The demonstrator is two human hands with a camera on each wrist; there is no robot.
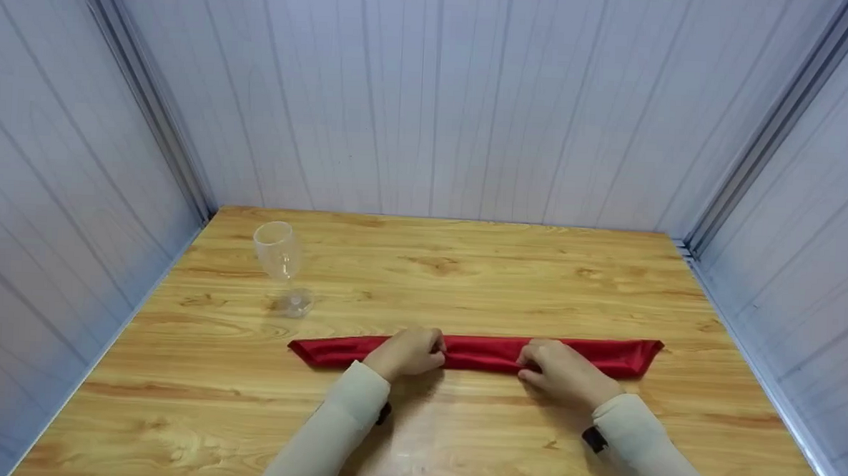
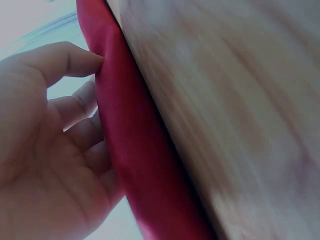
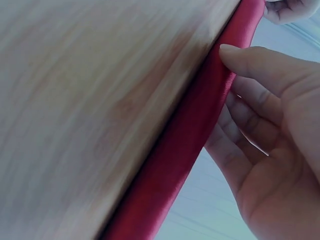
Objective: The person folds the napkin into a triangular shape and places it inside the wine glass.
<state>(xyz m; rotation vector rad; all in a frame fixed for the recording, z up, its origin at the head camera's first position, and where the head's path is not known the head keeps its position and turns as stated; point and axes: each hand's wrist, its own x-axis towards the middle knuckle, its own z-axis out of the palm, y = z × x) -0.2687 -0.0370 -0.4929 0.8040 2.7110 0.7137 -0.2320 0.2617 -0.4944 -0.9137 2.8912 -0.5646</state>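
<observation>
A red satiny cloth, folded into a long narrow strip with slanted ends, lies crosswise on the wooden table. Left of its middle, my left hand pinches the strip; in the left wrist view its thumb presses the cloth while the other fingers curl behind it. My right hand grips the strip right of the middle. The right wrist view has the thumb on the front of the cloth and the fingers behind. Between the hands a stretch of cloth shows uncovered.
A clear stemmed glass stands upright at the back left, beyond the cloth's left end. White panelled walls enclose the table at the back and on both sides. Pale sleeves cover both forearms, with a dark band at each wrist.
</observation>
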